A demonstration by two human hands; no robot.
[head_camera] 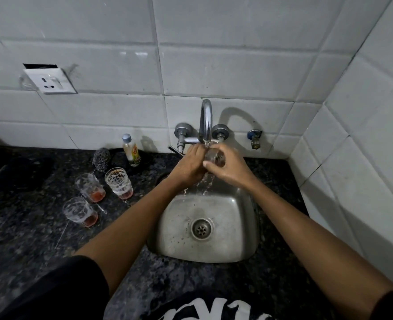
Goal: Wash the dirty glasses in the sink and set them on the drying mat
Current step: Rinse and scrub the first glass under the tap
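Under the running tap (206, 118), my right hand (227, 167) grips a clear glass (214, 157), fingers curled round it. My left hand (189, 163) is pressed against the glass from the left; its fingers are hidden behind the glass. Water streams off both hands into the steel sink (241, 227). Three dirty glasses with reddish dregs and foam stand on the dark counter to the left: one (119, 183) nearest the sink, one (90, 187) beside it, one (80, 211) closer to me. No drying mat is in view.
A dish-soap bottle (131, 150) and a steel scrubber (101, 160) stand against the tiled wall behind the glasses. A wall socket (50, 80) is above left. The tap lever (175, 150) sticks out toward my left hand. A tiled side wall closes the right.
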